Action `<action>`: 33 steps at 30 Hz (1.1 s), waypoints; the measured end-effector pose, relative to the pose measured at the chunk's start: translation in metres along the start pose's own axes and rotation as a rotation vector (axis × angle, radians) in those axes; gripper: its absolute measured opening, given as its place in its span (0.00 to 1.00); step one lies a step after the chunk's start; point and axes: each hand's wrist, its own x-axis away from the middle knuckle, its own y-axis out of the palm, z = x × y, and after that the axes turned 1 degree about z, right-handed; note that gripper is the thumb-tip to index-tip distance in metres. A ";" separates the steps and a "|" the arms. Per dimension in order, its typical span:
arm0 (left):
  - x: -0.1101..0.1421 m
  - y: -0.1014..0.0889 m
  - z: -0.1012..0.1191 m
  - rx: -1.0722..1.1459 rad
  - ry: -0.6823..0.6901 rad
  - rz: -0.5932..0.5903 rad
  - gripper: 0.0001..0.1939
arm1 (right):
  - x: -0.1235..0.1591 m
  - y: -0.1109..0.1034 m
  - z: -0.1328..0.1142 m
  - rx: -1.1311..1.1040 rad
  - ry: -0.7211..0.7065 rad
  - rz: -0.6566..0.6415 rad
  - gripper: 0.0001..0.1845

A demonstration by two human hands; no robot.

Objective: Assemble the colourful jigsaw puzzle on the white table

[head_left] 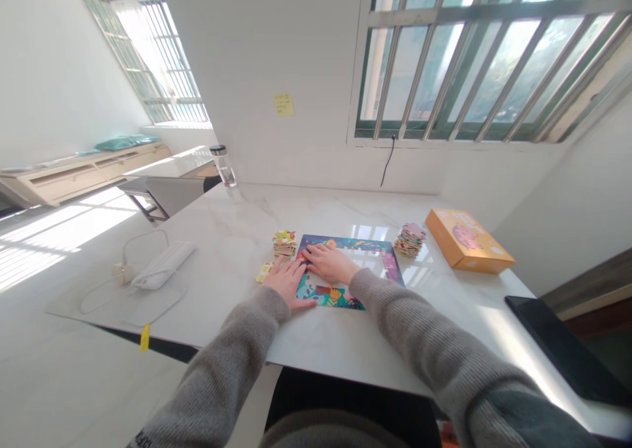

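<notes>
Jigsaw puzzle board (348, 245) lies flat on a white marble tabletop (237, 211), close to the edge nearest the person, with both hands resting over it. The right hand (330, 264) sits palm down across the upper left of the board, its fingers extended and close together, pointing toward 9 o'clock. Its fingertips meet a small red puzzle piece (301, 257), though I cannot tell whether they are pressing on it or pinching it. The left hand (285, 280) is also palm down and open, with fingers spread toward 11 o'clock and the heel of the palm at the board's left edge. Neither hand is clenched. Both forearms reach in from 6 o'clock, angled inward, in grey ribbed sleeves (419, 329).

A stack of puzzle pieces (285, 244) stands just beside the board at 10 o'clock, and a second stack (409, 239) sits near it at 2 o'clock. A loose yellow piece (264, 271) lies just beside the left hand's fingers. Farther off, an orange box (467, 240) lies at 3 o'clock and a glass bottle (222, 166) stands at 11 o'clock.
</notes>
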 end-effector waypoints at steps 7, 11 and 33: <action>-0.006 0.007 -0.008 0.005 0.022 -0.021 0.49 | 0.003 0.012 -0.003 -0.038 0.059 -0.003 0.27; -0.007 0.008 -0.015 0.017 0.085 -0.006 0.50 | 0.004 0.014 -0.006 -0.032 0.071 -0.006 0.28; -0.014 -0.003 -0.017 0.001 0.111 -0.050 0.50 | -0.049 0.017 0.024 -0.103 0.265 -0.074 0.24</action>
